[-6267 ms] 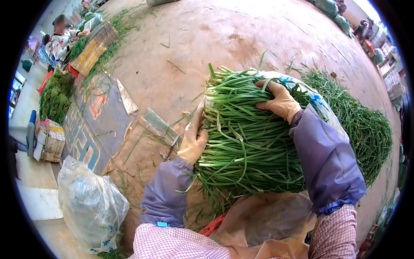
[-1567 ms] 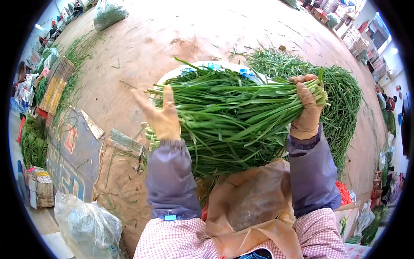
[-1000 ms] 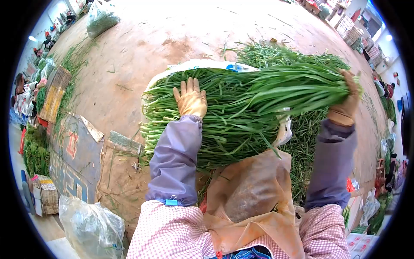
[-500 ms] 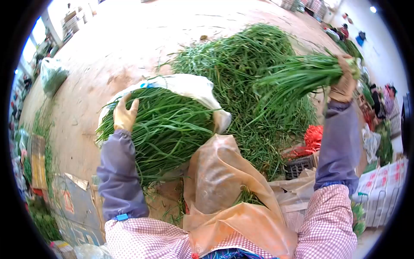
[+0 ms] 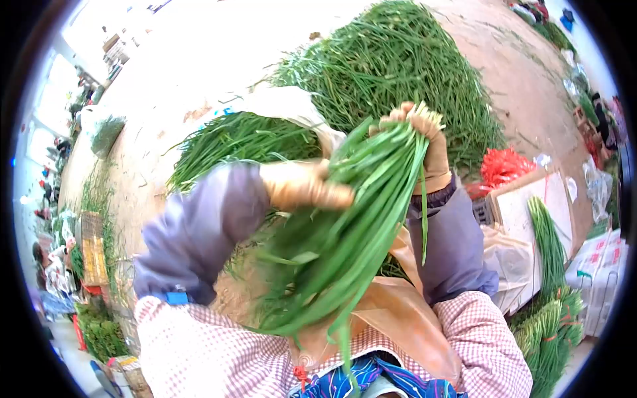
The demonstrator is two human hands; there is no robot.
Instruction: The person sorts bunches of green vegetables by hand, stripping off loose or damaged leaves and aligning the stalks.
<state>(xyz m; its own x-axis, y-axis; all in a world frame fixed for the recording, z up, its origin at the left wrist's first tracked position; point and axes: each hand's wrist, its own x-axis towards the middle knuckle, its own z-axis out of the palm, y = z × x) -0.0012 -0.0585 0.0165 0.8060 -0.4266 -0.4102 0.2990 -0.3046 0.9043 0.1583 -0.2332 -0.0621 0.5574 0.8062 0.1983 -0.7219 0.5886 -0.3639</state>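
Note:
My right hand [image 5: 428, 142], in a tan glove, is closed around the pale stem ends of a bunch of garlic chives [image 5: 371, 212]. The long green leaves hang down and to the left, in front of my apron [image 5: 398, 312]. My left hand [image 5: 305, 186], gloved too, is against the left side of the bunch. Motion blurs its fingers, and whether they grip any leaves cannot be made out. Behind my left forearm, more chives [image 5: 245, 142] lie in an opened white plastic bag [image 5: 288, 103].
A large heap of loose chives [image 5: 398, 66] spreads over the floor beyond my hands. To the right are red ties [image 5: 504, 167], a board [image 5: 531, 205] and tied chive bundles [image 5: 547, 331]. A filled plastic bag [image 5: 106, 136] stands at the far left.
My right hand has brought the bunch from the far right in front of my body, stem ends up. My left hand has left the bagged chives and moved right to the bunch.

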